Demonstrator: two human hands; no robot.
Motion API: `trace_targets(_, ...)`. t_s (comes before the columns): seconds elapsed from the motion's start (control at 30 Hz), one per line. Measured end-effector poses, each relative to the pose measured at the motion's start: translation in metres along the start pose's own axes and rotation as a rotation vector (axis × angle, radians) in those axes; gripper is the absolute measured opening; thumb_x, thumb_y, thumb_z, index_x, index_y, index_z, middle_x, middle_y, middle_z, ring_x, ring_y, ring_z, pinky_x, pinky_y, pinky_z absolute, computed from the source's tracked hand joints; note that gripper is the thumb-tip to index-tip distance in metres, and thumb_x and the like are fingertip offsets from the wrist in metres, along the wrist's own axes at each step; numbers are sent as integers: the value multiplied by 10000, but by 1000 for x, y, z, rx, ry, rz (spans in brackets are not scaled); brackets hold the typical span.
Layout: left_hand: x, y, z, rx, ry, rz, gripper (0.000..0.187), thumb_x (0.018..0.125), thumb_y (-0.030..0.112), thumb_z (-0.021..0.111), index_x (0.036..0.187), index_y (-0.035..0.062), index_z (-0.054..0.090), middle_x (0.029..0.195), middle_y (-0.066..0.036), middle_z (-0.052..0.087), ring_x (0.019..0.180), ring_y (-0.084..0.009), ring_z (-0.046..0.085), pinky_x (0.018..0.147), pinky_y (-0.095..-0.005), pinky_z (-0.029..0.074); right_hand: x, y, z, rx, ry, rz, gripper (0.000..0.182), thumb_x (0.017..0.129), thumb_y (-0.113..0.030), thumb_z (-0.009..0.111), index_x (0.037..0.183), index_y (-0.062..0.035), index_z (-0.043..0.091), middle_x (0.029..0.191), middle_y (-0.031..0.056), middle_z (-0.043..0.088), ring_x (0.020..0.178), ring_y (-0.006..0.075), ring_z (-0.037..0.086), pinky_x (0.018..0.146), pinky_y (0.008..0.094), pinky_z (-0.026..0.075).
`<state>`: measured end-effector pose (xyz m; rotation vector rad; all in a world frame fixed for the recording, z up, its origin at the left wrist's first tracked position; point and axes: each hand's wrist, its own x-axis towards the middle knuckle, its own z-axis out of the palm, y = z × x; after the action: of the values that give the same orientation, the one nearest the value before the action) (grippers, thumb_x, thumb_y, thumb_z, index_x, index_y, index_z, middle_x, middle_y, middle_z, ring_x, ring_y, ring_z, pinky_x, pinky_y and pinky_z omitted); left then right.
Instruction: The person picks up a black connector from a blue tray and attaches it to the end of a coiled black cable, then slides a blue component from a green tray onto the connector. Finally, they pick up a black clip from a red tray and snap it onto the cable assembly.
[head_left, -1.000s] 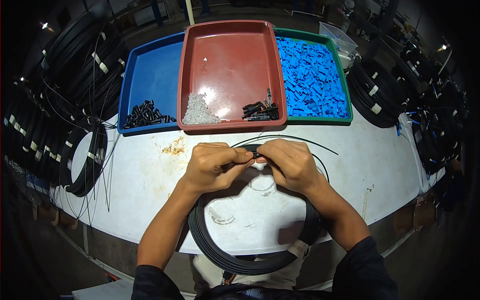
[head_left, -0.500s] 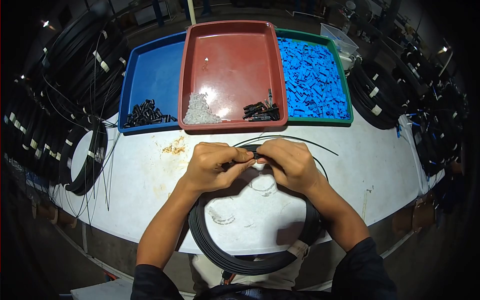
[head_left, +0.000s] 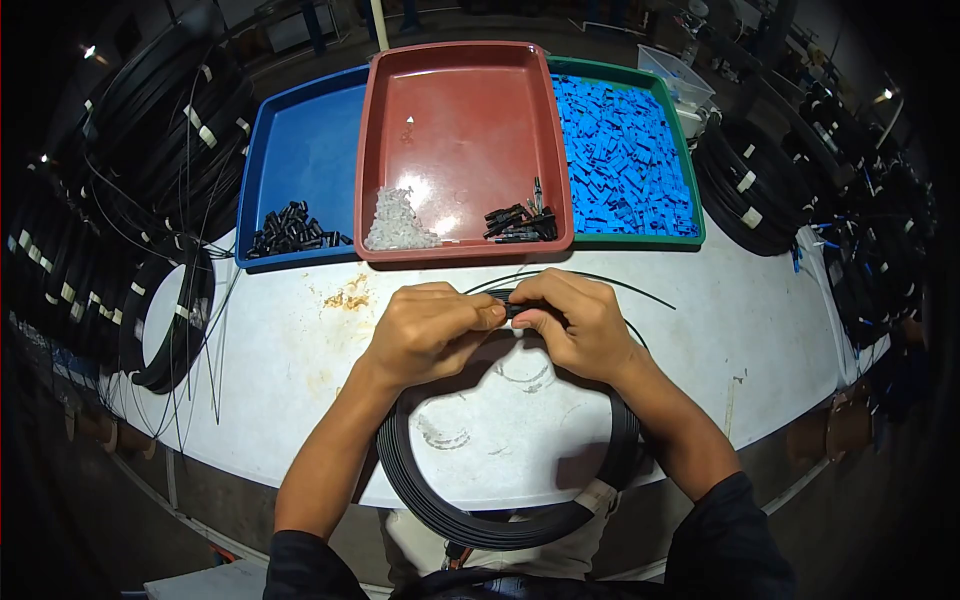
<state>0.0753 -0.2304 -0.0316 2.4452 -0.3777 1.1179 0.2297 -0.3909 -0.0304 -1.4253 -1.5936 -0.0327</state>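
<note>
A coil of black cable [head_left: 430, 495] lies over the front edge of the white table, its near part overhanging toward my body. At its far side, my left hand [head_left: 430, 325] and my right hand [head_left: 578, 320] meet almost fingertip to fingertip. Both are closed in a pinch on a small black piece [head_left: 516, 310] at the cable, mostly covered by the fingers, so its exact kind does not show. Behind the hands, a loose cable end [head_left: 640, 292] curves out to the right. A pale tape band [head_left: 597, 496] wraps the coil at lower right.
Beyond the hands stand a blue tray [head_left: 305, 165] with black sleeves, a red tray [head_left: 460, 130] with clear pieces and black connectors, and a green tray [head_left: 695, 200] full of blue clips. Cable coils [head_left: 165, 310] hang at left; more coils [head_left: 750, 190] lie at right.
The right hand's fingers have shifted slightly, with the thumb now extended nearer the left fingertips and more of the black piece showing. The left hand and coil stay nearly in place.
</note>
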Motion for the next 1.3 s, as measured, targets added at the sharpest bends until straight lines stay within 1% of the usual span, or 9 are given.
trace_targets(0.27, -3, 4, -1, -296, -37, -377, 127, 745, -43, 826, 849, -43, 754, 832, -189, 769, 747, -223, 775, 658, -292, 610, 0, 2, -1, -170, 69, -299, 256, 666, 115, 647, 896, 3, 653, 889, 127, 671, 771, 307, 681, 678, 382, 559)
trace_targets(0.47, 2, 4, 3, 123, 21, 166, 108, 731, 15, 801, 822, 27, 743, 853, -99, 762, 634, -188, 698, 584, -316, 565, -3, -1, 3, 63, 87, -73, 235, 662, 186, 574, 832, 30, 617, 860, 149, 674, 744, 300, 686, 670, 365, 567)
trace_targets(0.6, 3, 2, 3, 213, 79, 267, 80, 753, 18, 785, 820, 35, 745, 846, -98, 759, 636, -180, 698, 579, -313, 561, -1, -4, 2, 175, 56, 96, 171, 717, 170, 608, 829, 40, 611, 835, 156, 674, 723, 293, 685, 673, 357, 555)
trace_targets(0.7, 1, 4, 1, 153, 15, 154, 80, 762, 25, 802, 830, 25, 760, 821, -100, 764, 623, -185, 705, 563, -300, 555, 0, -3, 3, 65, 45, 5, 178, 727, 144, 636, 859, 30, 606, 853, 149, 666, 734, 306, 671, 680, 367, 550)
trace_targets(0.8, 3, 11, -1, -269, 16, -375, 103, 755, -9, 826, 830, -18, 756, 796, -181, 761, 686, -238, 760, 640, -301, 596, 2, -3, 4, -80, 65, -169, 194, 725, 135, 642, 878, 25, 597, 859, 146, 656, 736, 314, 657, 680, 379, 545)
trace_targets(0.93, 3, 7, 1, -307, 11, -364, 107, 752, -19, 819, 836, -10, 753, 805, -157, 766, 660, -223, 746, 605, -305, 582, -3, -5, 4, -102, 73, -185, 200, 722, 146, 636, 875, 29, 582, 857, 150, 648, 726, 321, 646, 676, 394, 541)
trace_targets(1.0, 4, 4, -1, 41, -68, 75, 120, 744, -34, 809, 843, -6, 747, 817, -132, 768, 634, -206, 726, 567, -314, 561, -4, -3, 4, -19, 59, -71, 191, 731, 150, 636, 870, 32, 577, 856, 152, 648, 721, 324, 646, 674, 396, 540)
trace_targets(1.13, 4, 0, 2, 179, -12, 239, 138, 733, -46, 803, 846, 0, 740, 822, -111, 766, 610, -198, 703, 533, -329, 538, -3, 1, 3, 169, -25, 121, 154, 779, 142, 645, 863, 34, 572, 868, 158, 653, 727, 330, 652, 675, 399, 540)
trace_targets(1.3, -1, 6, 0, -216, 12, -299, 101, 770, -13, 813, 854, -26, 758, 846, -154, 777, 689, -208, 758, 621, -298, 593, -1, -4, 5, -44, 10, -63, 145, 776, 97, 676, 854, 27, 575, 915, 162, 662, 759, 334, 656, 687, 401, 546)
